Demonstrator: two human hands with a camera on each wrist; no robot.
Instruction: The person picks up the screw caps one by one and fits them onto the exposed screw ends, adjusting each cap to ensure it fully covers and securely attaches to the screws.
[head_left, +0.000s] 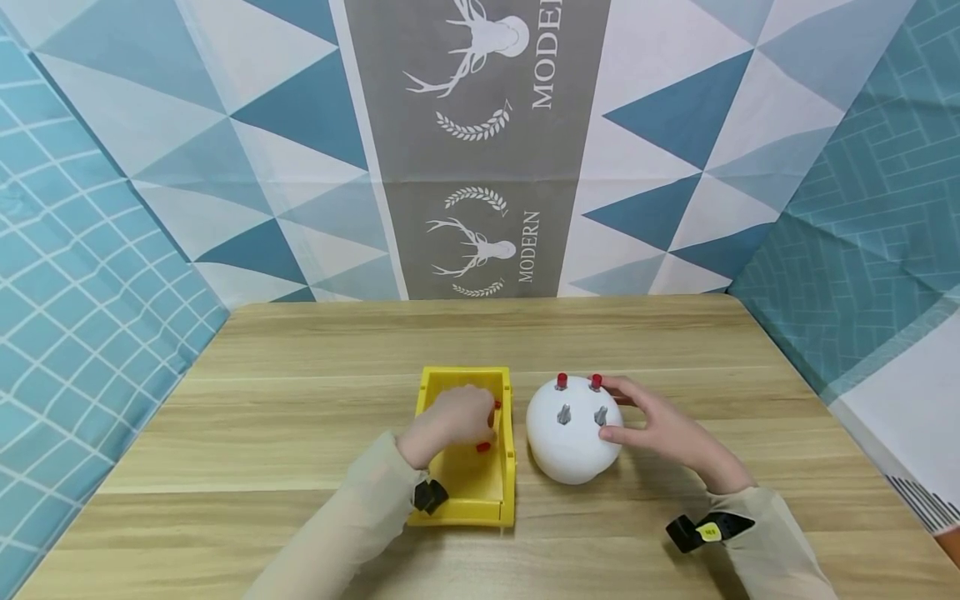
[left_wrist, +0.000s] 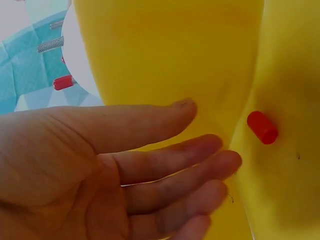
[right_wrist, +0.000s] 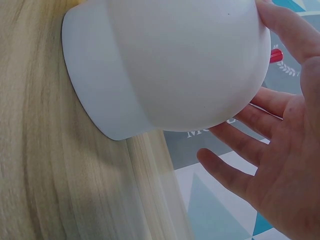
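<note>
My left hand (head_left: 461,414) reaches down into a yellow bin (head_left: 513,467). Its fingers are loosely bent with nothing between them, the thumb apart from the fingertips in the left wrist view. Just beyond the fingertips, a small red cap (left_wrist: 262,127) lies inside the bin; another bit of red shows beside the hand in the head view. To the right stands a white rounded dome (head_left: 573,450). Two threaded studs (head_left: 564,415) on it are bare, and the two behind them carry red caps (head_left: 562,381). My right hand (head_left: 660,422) rests against the dome's right side, fingers spread.
Bin and dome stand side by side on a wood-grain table (head_left: 300,433), with a narrow gap between them. A patterned cloth (head_left: 480,167) hangs behind the table's far edge. Blue tiled-print cloth (head_left: 90,250) borders the left side. Each wrist wears a black strap.
</note>
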